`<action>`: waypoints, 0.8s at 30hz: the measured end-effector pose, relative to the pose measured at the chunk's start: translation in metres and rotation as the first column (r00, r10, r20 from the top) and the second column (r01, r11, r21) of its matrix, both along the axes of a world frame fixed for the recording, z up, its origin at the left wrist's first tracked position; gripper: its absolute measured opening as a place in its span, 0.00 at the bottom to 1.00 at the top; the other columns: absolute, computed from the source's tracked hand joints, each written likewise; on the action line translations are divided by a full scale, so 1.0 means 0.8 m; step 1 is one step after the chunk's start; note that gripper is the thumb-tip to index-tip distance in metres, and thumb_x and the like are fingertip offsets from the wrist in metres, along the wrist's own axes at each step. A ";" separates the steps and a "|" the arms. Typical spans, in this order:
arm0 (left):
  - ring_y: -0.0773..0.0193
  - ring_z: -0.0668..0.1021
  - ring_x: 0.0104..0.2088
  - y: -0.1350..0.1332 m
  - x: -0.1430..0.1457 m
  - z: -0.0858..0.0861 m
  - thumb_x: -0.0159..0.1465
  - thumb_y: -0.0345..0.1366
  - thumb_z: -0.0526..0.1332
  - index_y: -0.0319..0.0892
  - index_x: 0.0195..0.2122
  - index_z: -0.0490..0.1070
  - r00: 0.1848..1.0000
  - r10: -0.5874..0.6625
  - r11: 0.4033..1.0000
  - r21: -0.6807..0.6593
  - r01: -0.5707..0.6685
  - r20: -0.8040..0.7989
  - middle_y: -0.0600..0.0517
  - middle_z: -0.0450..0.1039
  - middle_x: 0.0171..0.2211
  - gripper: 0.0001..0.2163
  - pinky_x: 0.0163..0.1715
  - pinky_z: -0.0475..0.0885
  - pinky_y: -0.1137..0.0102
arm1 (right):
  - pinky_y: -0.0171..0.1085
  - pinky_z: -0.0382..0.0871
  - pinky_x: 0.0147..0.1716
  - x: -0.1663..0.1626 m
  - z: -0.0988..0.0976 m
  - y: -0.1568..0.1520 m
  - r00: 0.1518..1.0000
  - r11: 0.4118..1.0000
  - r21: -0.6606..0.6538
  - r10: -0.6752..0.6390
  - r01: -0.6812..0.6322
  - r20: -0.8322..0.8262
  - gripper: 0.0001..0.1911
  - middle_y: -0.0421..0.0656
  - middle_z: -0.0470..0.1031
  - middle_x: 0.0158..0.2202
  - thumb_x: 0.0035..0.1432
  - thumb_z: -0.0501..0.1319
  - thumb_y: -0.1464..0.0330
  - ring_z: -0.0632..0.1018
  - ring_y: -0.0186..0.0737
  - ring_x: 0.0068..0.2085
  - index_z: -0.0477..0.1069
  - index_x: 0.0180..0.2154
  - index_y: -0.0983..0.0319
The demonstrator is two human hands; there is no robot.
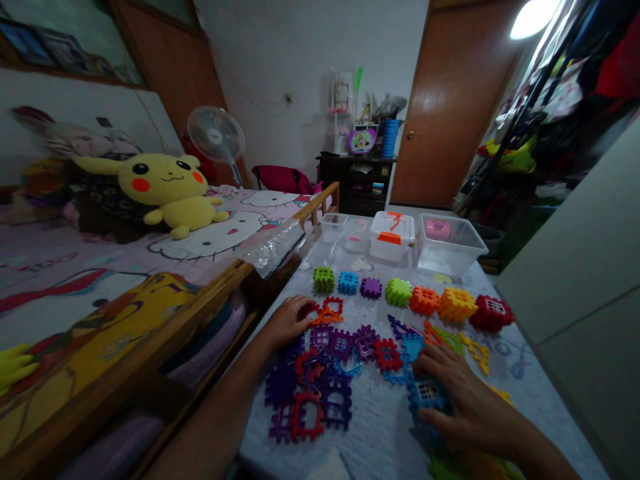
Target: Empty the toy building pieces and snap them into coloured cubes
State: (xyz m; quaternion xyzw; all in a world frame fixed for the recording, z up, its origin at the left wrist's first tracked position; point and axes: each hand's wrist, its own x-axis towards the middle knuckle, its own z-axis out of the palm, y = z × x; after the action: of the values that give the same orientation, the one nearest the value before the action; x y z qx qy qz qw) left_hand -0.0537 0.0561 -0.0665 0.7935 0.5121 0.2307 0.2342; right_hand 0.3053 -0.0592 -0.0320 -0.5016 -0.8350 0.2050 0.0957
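My right hand (460,393) grips a stack of blue square window-frame building pieces (427,392), thumb on the near side and fingers over the far side. My left hand (287,323) is at the left edge of the table, fingers apart, fingertips against a red piece (311,311) beside an orange piece (327,315). Loose purple pieces (341,345), dark blue pieces (337,400) and a red frame piece (307,415) lie between the hands. Another red window piece (387,355) and a light blue piece (413,346) are close to my right fingers.
Behind the loose pieces runs a row of sorted stacks, from a green stack (324,279) to a dark red stack (492,313). Clear plastic boxes (450,250) and an orange-handled lidded box (392,233) stand farther back. A wooden bed rail (220,287) borders the left side.
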 end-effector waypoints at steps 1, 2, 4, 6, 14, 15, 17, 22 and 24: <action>0.54 0.76 0.46 -0.002 0.003 0.003 0.56 0.36 0.61 0.41 0.46 0.74 1.000 -0.020 1.000 -0.013 0.020 0.005 0.45 0.75 0.45 0.16 0.48 0.69 0.63 | 0.51 0.65 0.48 0.002 0.001 0.002 1.000 1.000 -0.020 -0.007 0.006 -0.015 0.13 0.47 0.70 0.42 0.53 0.62 0.59 0.70 0.51 0.45 0.69 0.39 0.57; 0.54 0.76 0.45 -0.003 0.007 0.006 0.56 0.36 0.61 0.41 0.46 0.74 0.999 -0.045 0.999 -0.025 0.045 0.008 0.45 0.75 0.45 0.16 0.48 0.69 0.63 | 0.49 0.67 0.45 0.002 0.001 0.004 0.999 0.999 -0.030 -0.023 0.022 -0.032 0.12 0.46 0.70 0.40 0.56 0.60 0.56 0.71 0.49 0.43 0.69 0.36 0.58; 0.55 0.76 0.45 -0.006 0.014 0.012 0.57 0.37 0.61 0.42 0.45 0.74 0.994 -0.112 0.992 -0.052 0.113 0.013 0.46 0.75 0.45 0.15 0.48 0.69 0.64 | 0.45 0.68 0.40 0.003 -0.001 0.008 0.994 0.997 -0.006 -0.079 0.078 -0.073 0.13 0.45 0.70 0.37 0.59 0.57 0.56 0.72 0.45 0.39 0.68 0.34 0.58; 0.56 0.76 0.45 -0.007 0.021 0.017 0.58 0.38 0.60 0.43 0.45 0.74 0.984 -0.176 0.982 -0.067 0.176 0.017 0.47 0.75 0.44 0.14 0.48 0.69 0.65 | 0.44 0.68 0.39 0.004 -0.005 0.013 0.984 0.988 0.048 -0.139 0.145 -0.110 0.12 0.45 0.71 0.37 0.60 0.56 0.57 0.72 0.45 0.38 0.68 0.33 0.58; 0.54 0.73 0.48 0.010 0.057 0.020 0.57 0.30 0.57 0.40 0.46 0.72 0.956 -0.178 0.984 -0.016 0.179 -0.235 0.43 0.73 0.46 0.15 0.53 0.65 0.62 | 0.41 0.67 0.36 0.014 -0.024 0.023 0.968 0.956 0.173 -0.213 0.235 -0.136 0.10 0.44 0.72 0.34 0.61 0.54 0.62 0.74 0.43 0.35 0.69 0.31 0.59; 0.54 0.73 0.48 0.012 0.061 0.020 0.56 0.30 0.58 0.39 0.46 0.72 0.948 -0.170 0.985 -0.026 0.169 -0.271 0.43 0.72 0.45 0.16 0.51 0.65 0.62 | 0.40 0.67 0.35 0.014 -0.027 0.024 0.968 0.955 0.179 -0.213 0.235 -0.135 0.10 0.44 0.72 0.33 0.61 0.54 0.63 0.73 0.42 0.35 0.69 0.31 0.59; 0.54 0.73 0.46 0.017 0.066 0.017 0.55 0.31 0.59 0.40 0.47 0.71 0.938 -0.143 0.990 -0.044 0.137 -0.317 0.44 0.72 0.44 0.17 0.49 0.67 0.64 | 0.40 0.66 0.34 0.016 -0.032 0.026 0.969 0.956 0.182 -0.208 0.231 -0.135 0.10 0.44 0.72 0.32 0.61 0.55 0.63 0.73 0.41 0.34 0.69 0.30 0.60; 0.57 0.75 0.42 0.027 0.063 0.010 0.54 0.34 0.62 0.40 0.48 0.70 0.938 -0.113 0.993 -0.071 0.095 -0.328 0.46 0.72 0.42 0.19 0.44 0.69 0.67 | 0.39 0.65 0.33 0.018 -0.039 0.028 0.969 0.957 0.175 -0.208 0.229 -0.134 0.10 0.43 0.71 0.32 0.61 0.54 0.64 0.72 0.41 0.33 0.68 0.30 0.60; 0.56 0.74 0.43 0.026 0.062 0.011 0.55 0.34 0.61 0.41 0.47 0.71 0.939 -0.110 0.994 -0.059 0.096 -0.327 0.46 0.71 0.42 0.18 0.46 0.68 0.66 | 0.40 0.65 0.34 0.019 -0.040 0.029 0.966 0.956 0.170 -0.218 0.239 -0.136 0.09 0.44 0.71 0.32 0.61 0.54 0.64 0.72 0.41 0.34 0.68 0.30 0.60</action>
State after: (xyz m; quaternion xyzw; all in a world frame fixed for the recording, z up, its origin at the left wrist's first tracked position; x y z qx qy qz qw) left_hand -0.0039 0.0772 -0.0573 0.8414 0.5067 0.0716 0.1738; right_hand 0.3203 -0.0361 -0.0642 -0.5710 -0.7798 0.1428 0.2134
